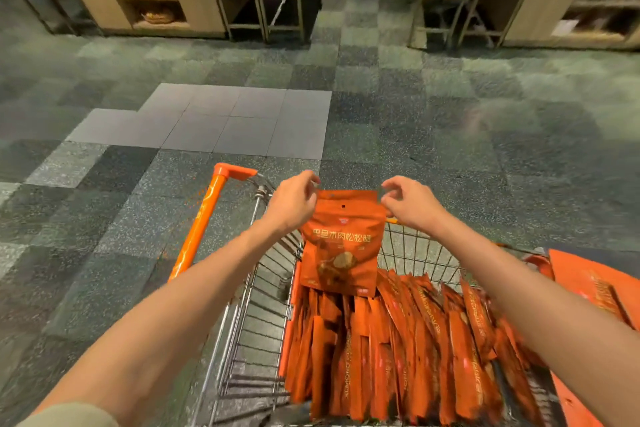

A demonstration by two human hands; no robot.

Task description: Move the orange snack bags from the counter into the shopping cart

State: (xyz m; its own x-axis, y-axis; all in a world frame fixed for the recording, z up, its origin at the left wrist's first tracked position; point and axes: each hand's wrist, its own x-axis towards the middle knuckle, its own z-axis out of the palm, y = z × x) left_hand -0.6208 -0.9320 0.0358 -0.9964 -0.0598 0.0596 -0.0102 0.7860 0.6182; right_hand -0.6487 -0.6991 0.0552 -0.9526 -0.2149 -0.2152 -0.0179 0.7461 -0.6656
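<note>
Both hands, left [294, 201] and right [408, 204], pinch a glossy orange pouch [343, 243] above the wire cart [256, 322].

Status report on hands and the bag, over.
Left hand and right hand pinch snack bag top corners. Bag hangs over cart. Nothing blocking.

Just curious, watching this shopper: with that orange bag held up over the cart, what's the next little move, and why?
Probably lower the bag and let go. Both hands, left and right, pinch its top corners, and it hangs right above the bags already standing in the cart.
</note>
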